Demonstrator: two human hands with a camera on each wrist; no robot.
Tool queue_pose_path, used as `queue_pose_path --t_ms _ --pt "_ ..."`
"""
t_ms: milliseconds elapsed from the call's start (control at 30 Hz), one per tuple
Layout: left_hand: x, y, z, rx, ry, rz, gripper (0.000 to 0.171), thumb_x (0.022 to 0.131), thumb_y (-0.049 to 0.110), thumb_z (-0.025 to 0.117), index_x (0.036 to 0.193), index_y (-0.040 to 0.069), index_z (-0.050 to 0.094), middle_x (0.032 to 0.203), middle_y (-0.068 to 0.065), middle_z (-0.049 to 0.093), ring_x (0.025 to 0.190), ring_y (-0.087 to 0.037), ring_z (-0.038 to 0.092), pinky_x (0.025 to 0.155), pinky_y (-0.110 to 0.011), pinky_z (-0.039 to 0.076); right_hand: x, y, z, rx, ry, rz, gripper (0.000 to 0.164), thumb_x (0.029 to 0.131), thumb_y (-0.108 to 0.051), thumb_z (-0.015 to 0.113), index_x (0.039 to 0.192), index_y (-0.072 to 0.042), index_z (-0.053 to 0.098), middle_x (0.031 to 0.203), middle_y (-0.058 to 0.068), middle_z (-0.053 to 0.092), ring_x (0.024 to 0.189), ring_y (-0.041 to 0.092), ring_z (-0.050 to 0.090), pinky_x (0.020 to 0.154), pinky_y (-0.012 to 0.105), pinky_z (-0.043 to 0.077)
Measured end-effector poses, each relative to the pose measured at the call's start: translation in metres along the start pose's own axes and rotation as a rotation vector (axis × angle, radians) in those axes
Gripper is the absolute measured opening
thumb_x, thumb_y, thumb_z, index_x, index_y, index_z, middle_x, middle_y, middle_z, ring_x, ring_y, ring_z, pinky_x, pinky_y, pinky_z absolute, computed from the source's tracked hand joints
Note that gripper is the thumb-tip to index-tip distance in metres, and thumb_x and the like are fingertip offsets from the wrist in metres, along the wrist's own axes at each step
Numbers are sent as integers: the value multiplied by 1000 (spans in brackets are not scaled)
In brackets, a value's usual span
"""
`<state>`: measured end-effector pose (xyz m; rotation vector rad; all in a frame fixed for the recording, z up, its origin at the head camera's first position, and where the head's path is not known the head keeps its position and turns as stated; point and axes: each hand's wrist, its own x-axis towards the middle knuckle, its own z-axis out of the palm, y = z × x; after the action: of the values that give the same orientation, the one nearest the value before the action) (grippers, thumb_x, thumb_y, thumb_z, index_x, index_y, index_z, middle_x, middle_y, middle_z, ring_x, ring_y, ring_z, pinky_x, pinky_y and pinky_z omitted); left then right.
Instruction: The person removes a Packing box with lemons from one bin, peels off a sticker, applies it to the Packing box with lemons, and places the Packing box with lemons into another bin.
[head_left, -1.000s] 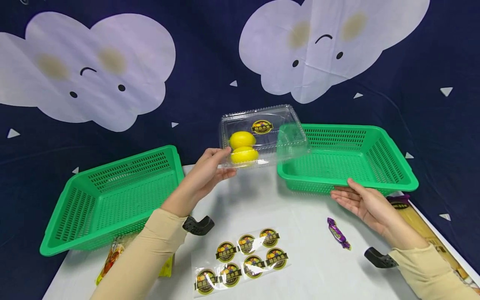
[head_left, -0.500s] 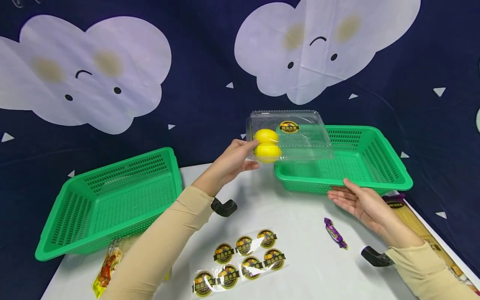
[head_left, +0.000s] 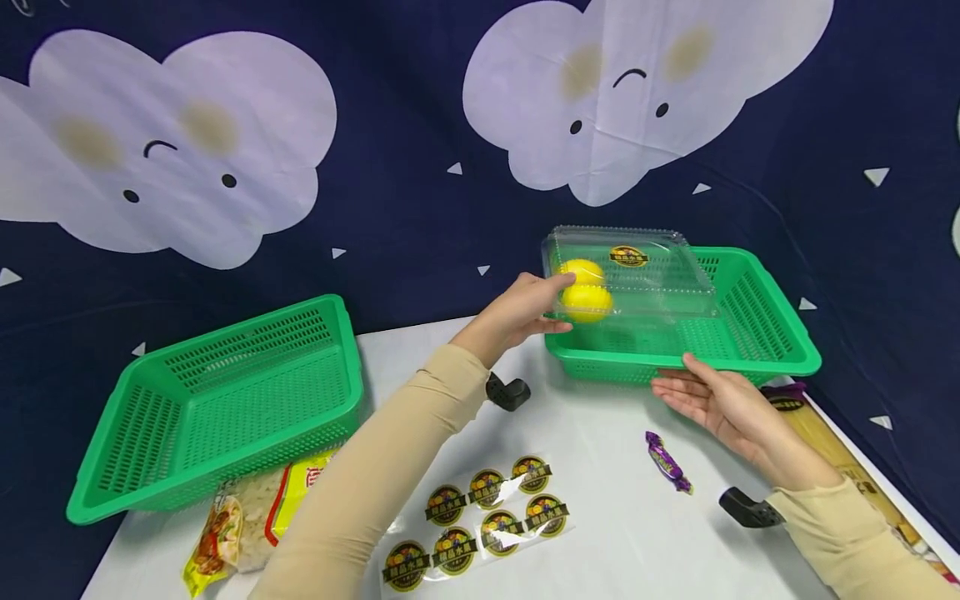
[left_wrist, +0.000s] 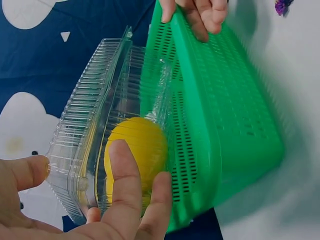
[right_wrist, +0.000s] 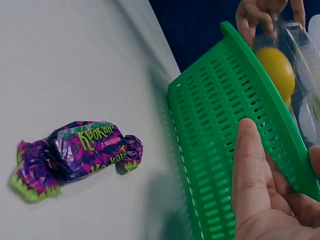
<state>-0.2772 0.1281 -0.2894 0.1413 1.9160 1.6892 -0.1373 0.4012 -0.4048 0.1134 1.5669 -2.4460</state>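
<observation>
My left hand point(head_left: 525, 308) grips the left end of a clear plastic clamshell box point(head_left: 660, 292), thumb on top and fingers below. Two yellow lemons point(head_left: 587, 302) lie at that end of the box, and a round black-and-gold sticker point(head_left: 628, 256) is on its lid. The box hovers over the right green basket point(head_left: 615, 362), tilted in the left wrist view. My right hand point(head_left: 738, 417) holds that basket's front rim, the thumb on the inside and the fingers against the outer wall. A purple wrapped candy point(right_wrist: 90, 152) lies on the table below the right hand.
Another green basket point(head_left: 217, 458) stands at the left. By its front side lies a yellow-and-red food packet point(head_left: 255, 512), partly behind the left sleeve. A sheet of round stickers point(head_left: 480, 525) lies in front. A brown package point(head_left: 840, 450) lies along the right table edge.
My left hand has carried the clamshell box with the lemons to the right, from between the baskets to over the right basket. The right hand stays at the rim.
</observation>
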Motion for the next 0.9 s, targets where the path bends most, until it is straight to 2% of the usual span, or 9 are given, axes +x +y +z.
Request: queue_pose_path --t_ms 100,200,300,467,533,733,800,900 --pt "7 1 12 6 -8 -4 87 112 35 59 173 6 3 179 -18 13 162 -35 30 101 -40 63 0 -1 -1 -5 -8 -4 39 117 -30 44 113 -8 76 109 10 82 105 18 80 94 27 64" --pt "13 1 22 13 -8 -10 90 112 34 59 173 8 -3 180 -15 9 162 -34 29 106 -44 61 -1 -1 -1 -11 -16 -4 41 118 -30 43 112 -9 77 110 9 83 105 17 80 94 27 64" --pt "18 -1 30 19 6 -16 88 112 33 60 173 9 2 180 -11 10 162 -32 29 107 -45 61 -1 -1 0 -18 -13 1 41 118 -31 43 112 -9 78 110 9 83 106 17 80 94 26 64" --pt "24 -5 42 34 30 -14 81 112 31 60 172 6 13 178 -12 18 162 -31 33 105 -43 62 0 -1 1 -35 7 10 39 117 -32 44 112 -10 77 110 8 83 105 16 80 94 27 64" --pt "25 -6 47 42 30 -11 79 112 30 60 172 5 16 179 -12 16 162 -30 32 104 -42 62 0 -2 2 -40 8 11 39 117 -33 44 112 -11 76 110 8 83 106 16 80 95 27 64" --pt "33 -12 58 51 73 -25 71 111 29 62 168 3 30 175 -13 30 160 -30 38 98 -40 64 1 -1 1 -63 10 9 39 117 -33 44 114 -10 75 110 7 83 105 16 80 95 27 64" --pt "35 -15 60 56 94 -34 72 110 29 63 168 4 28 174 -14 33 158 -30 41 94 -39 66 1 -1 1 -73 14 8 39 117 -33 44 114 -10 75 110 7 83 105 15 80 95 26 64" --pt "39 -19 62 56 114 -49 80 110 29 62 172 6 15 178 -13 21 155 -32 45 91 -37 66 1 0 1 -84 21 6 39 117 -33 44 113 -11 75 109 6 83 105 15 80 95 27 64"
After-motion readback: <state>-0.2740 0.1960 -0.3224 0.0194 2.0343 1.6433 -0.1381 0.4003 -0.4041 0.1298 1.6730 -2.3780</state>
